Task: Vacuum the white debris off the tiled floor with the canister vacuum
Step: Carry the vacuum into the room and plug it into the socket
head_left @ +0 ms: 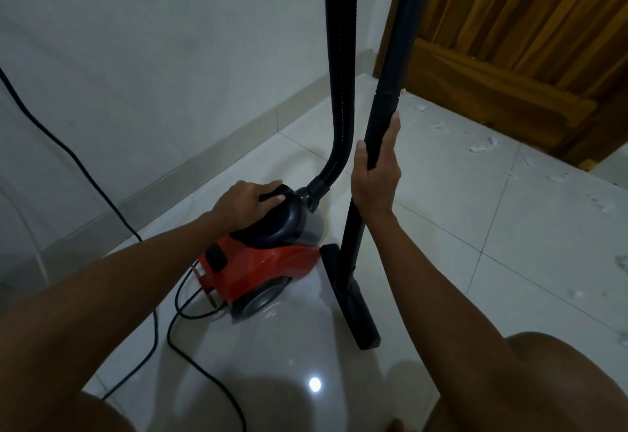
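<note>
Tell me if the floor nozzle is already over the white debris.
No: the floor nozzle sits beside the vacuum, while the white debris lies apart near the door.

Canister vacuum [258, 261] sits on the tiled floor [441, 261] at frame centre, near the wall [153, 40] at left. Left hand [248, 199] rests on its top. Hose [339, 74] rises from its far end to the top edge. Just right, the wand [384, 119] stands upright, right hand [375, 180] around it; floor head [350, 295] beside the canister. Power cord [78, 163] trails lower left. Debris [482, 146] lies right, before the door [526, 40] at upper right.
</note>
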